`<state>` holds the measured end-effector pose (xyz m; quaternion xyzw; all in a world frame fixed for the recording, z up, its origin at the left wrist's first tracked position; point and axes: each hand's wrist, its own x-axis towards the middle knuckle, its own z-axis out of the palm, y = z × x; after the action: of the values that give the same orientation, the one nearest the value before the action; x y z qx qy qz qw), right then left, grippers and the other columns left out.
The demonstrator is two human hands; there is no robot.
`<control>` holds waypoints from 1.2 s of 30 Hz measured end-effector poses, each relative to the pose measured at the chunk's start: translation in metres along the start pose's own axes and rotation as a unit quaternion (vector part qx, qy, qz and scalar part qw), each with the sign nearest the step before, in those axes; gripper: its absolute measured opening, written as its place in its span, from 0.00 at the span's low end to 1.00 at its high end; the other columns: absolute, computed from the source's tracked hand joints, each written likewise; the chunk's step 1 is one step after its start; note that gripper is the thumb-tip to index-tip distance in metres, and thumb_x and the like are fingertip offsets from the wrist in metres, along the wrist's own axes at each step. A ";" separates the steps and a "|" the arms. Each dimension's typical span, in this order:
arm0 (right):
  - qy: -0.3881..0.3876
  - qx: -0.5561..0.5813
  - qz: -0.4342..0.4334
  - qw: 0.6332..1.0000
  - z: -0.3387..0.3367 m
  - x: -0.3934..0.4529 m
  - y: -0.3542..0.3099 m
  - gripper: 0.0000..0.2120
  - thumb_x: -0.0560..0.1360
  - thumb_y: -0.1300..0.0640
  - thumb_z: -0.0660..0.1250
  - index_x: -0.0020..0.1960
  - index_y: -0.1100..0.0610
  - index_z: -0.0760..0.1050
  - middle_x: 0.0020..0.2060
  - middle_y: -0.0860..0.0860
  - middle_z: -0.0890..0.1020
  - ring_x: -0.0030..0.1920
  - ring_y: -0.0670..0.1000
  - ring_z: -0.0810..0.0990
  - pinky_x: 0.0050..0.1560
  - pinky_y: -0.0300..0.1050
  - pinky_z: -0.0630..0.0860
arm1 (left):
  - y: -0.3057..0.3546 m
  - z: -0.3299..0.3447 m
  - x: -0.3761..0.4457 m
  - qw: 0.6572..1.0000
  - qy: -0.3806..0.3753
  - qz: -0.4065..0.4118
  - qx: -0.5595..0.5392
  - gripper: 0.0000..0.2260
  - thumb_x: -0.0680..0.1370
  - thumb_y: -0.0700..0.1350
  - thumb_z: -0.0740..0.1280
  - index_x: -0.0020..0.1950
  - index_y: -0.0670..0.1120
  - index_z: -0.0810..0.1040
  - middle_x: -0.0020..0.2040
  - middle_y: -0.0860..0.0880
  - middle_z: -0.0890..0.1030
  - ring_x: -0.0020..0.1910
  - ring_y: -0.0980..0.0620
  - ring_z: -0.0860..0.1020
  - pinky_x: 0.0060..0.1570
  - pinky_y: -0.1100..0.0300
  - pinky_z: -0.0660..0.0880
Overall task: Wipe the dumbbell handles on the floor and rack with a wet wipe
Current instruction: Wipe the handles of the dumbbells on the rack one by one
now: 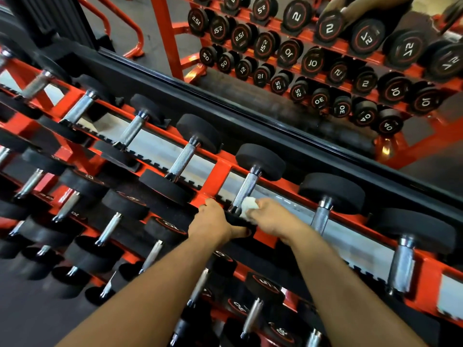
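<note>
Looking down from the head camera, an orange rack (223,169) is seen with rows of black-ended dumbbells laid across its tiers, each with a knurled chrome handle. On the top tier, one dumbbell (260,160) is being attended to by both hands. Its near black end (239,222) is gripped by the left hand (213,220), whose fingers are curled over the top edge of the weight while the thumb is tucked beneath it. A crumpled white wet wipe (248,205) is pinched in the right hand (273,219) and is pressed against the lower part of the chrome handle (246,187), just above the near end. Both bare forearms are extended up from the bottom of the frame.

Neighbouring dumbbells are rested on the same tier to either side, and lower tiers of smaller dumbbells are seen below the arms, some blurred. Behind the rack, a mirror (300,58) is mounted on a black frame, and the numbered ends of the dumbbells are shown in it reversed. A grey floor is visible at the lower left edge.
</note>
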<state>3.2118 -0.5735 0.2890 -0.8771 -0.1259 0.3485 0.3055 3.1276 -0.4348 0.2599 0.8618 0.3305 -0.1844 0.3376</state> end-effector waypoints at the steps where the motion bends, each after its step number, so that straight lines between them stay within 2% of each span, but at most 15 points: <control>1: 0.029 -0.037 -0.034 0.998 -0.007 0.002 -0.001 0.07 0.80 0.56 0.62 0.50 0.54 0.79 0.42 0.53 0.83 0.41 0.52 0.79 0.44 0.51 0.75 | 0.000 0.000 0.000 1.000 -0.002 0.000 0.001 0.51 0.55 0.69 0.82 0.65 0.43 0.64 0.63 0.43 0.73 0.61 0.40 0.78 0.60 0.42 0.78; 4: 0.170 -0.215 -0.194 0.942 -0.020 0.019 0.002 0.19 0.81 0.59 0.61 0.71 0.52 0.74 0.61 0.54 0.81 0.59 0.56 0.79 0.56 0.50 0.74 | -0.001 0.000 0.002 1.000 -0.006 -0.002 -0.003 0.53 0.55 0.69 0.82 0.66 0.42 0.64 0.63 0.43 0.74 0.60 0.40 0.78 0.59 0.42 0.79; 7: 0.098 -0.442 -0.285 0.845 -0.015 0.036 0.012 0.32 0.79 0.65 0.59 0.81 0.50 0.57 0.80 0.50 0.60 0.80 0.52 0.56 0.78 0.56 0.53 | -0.001 0.000 0.002 1.000 -0.002 0.000 -0.008 0.52 0.54 0.68 0.83 0.65 0.43 0.63 0.62 0.42 0.76 0.60 0.40 0.79 0.59 0.42 0.79; 9: 0.046 -0.507 -0.311 0.803 -0.008 0.038 0.020 0.35 0.78 0.65 0.58 0.82 0.48 0.53 0.82 0.47 0.52 0.82 0.51 0.46 0.79 0.63 0.43 | -0.001 -0.001 0.002 1.000 -0.006 0.002 -0.013 0.52 0.54 0.68 0.83 0.65 0.42 0.63 0.62 0.42 0.77 0.59 0.40 0.79 0.58 0.42 0.79; 11: -0.005 -0.532 -0.344 0.774 -0.004 0.033 0.024 0.35 0.79 0.64 0.59 0.82 0.47 0.51 0.82 0.46 0.51 0.81 0.51 0.44 0.78 0.66 0.41 | -0.002 -0.002 0.000 1.000 -0.009 0.004 -0.023 0.53 0.52 0.68 0.82 0.66 0.42 0.64 0.62 0.42 0.78 0.60 0.41 0.79 0.59 0.43 0.79; 17: -0.050 -0.567 -0.356 0.741 -0.022 0.016 0.033 0.33 0.80 0.65 0.56 0.81 0.44 0.55 0.81 0.41 0.54 0.81 0.50 0.43 0.79 0.64 0.44 | 0.001 -0.006 -0.007 0.999 -0.015 0.000 -0.032 0.63 0.40 0.74 0.73 0.67 0.42 0.66 0.61 0.43 0.78 0.59 0.42 0.80 0.58 0.44 0.80; 19: -0.063 -0.577 -0.328 0.745 -0.034 0.006 0.044 0.31 0.80 0.66 0.56 0.79 0.43 0.60 0.80 0.43 0.58 0.81 0.50 0.48 0.79 0.63 0.49 | -0.001 -0.009 -0.008 0.999 -0.017 -0.001 -0.035 0.61 0.43 0.74 0.77 0.66 0.42 0.66 0.61 0.43 0.78 0.58 0.42 0.80 0.58 0.44 0.80; 22: 0.017 -0.390 -0.285 0.875 -0.052 -0.022 0.074 0.34 0.76 0.72 0.59 0.78 0.47 0.65 0.78 0.45 0.64 0.79 0.48 0.58 0.78 0.55 0.59 | -0.001 -0.005 -0.018 0.999 0.006 0.003 -0.044 0.56 0.57 0.70 0.81 0.72 0.40 0.63 0.68 0.41 0.74 0.66 0.39 0.75 0.64 0.42 0.76; 23: 0.064 -0.316 -0.282 0.903 -0.059 -0.033 0.089 0.35 0.74 0.73 0.60 0.78 0.49 0.66 0.77 0.46 0.66 0.79 0.47 0.60 0.78 0.53 0.60 | 0.000 0.001 -0.025 0.999 0.024 0.006 -0.027 0.58 0.60 0.70 0.80 0.76 0.39 0.59 0.74 0.39 0.68 0.73 0.38 0.70 0.69 0.40 0.72; 25: 0.117 -0.235 -0.297 0.918 -0.070 -0.050 0.120 0.35 0.73 0.73 0.60 0.76 0.51 0.69 0.75 0.47 0.69 0.77 0.45 0.62 0.77 0.51 0.62 | 0.002 0.015 -0.041 0.996 0.080 0.020 0.029 0.60 0.67 0.72 0.74 0.82 0.39 0.48 0.82 0.38 0.53 0.82 0.39 0.53 0.77 0.38 0.59; 27: 0.138 -0.257 -0.321 0.901 -0.076 -0.069 0.154 0.30 0.75 0.67 0.57 0.76 0.51 0.70 0.74 0.47 0.71 0.77 0.45 0.64 0.76 0.52 0.63 | 0.009 0.037 -0.066 0.984 0.154 0.067 0.055 0.57 0.72 0.73 0.67 0.84 0.41 0.45 0.84 0.39 0.44 0.83 0.41 0.42 0.79 0.38 0.49; 29: 0.120 -0.338 -0.307 0.882 -0.076 -0.086 0.178 0.30 0.77 0.61 0.51 0.77 0.48 0.67 0.76 0.46 0.68 0.77 0.44 0.60 0.77 0.55 0.61 | 0.023 0.062 -0.094 0.975 0.174 0.125 0.065 0.54 0.73 0.75 0.63 0.84 0.41 0.45 0.84 0.40 0.43 0.83 0.42 0.40 0.80 0.40 0.46; 32: 0.088 -0.427 -0.326 0.839 -0.076 -0.091 0.192 0.29 0.79 0.62 0.53 0.79 0.47 0.62 0.78 0.44 0.62 0.79 0.46 0.57 0.78 0.51 0.49 | 0.054 0.098 -0.117 0.985 0.075 0.141 0.066 0.55 0.69 0.79 0.62 0.82 0.42 0.52 0.83 0.40 0.56 0.82 0.42 0.52 0.79 0.43 0.56; 34: 0.060 -0.478 -0.336 0.809 -0.079 -0.088 0.184 0.30 0.81 0.63 0.54 0.81 0.47 0.57 0.80 0.44 0.57 0.80 0.48 0.53 0.79 0.54 0.46 | 0.072 0.111 -0.121 0.995 0.015 0.101 0.012 0.55 0.63 0.80 0.66 0.77 0.43 0.62 0.76 0.43 0.68 0.76 0.42 0.66 0.72 0.43 0.68; 36: -0.002 -0.538 -0.309 0.784 -0.085 -0.082 0.170 0.30 0.82 0.60 0.51 0.82 0.48 0.51 0.82 0.45 0.51 0.81 0.49 0.45 0.80 0.59 0.43 | 0.085 0.117 -0.119 0.997 -0.017 0.073 -0.024 0.54 0.60 0.78 0.72 0.73 0.43 0.65 0.71 0.44 0.73 0.71 0.43 0.72 0.67 0.45 0.74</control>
<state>3.2121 -0.7800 0.2746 -0.8127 -0.5577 0.1128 -0.1253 3.0908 -0.6168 0.2812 0.8720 0.2655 -0.1662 0.3761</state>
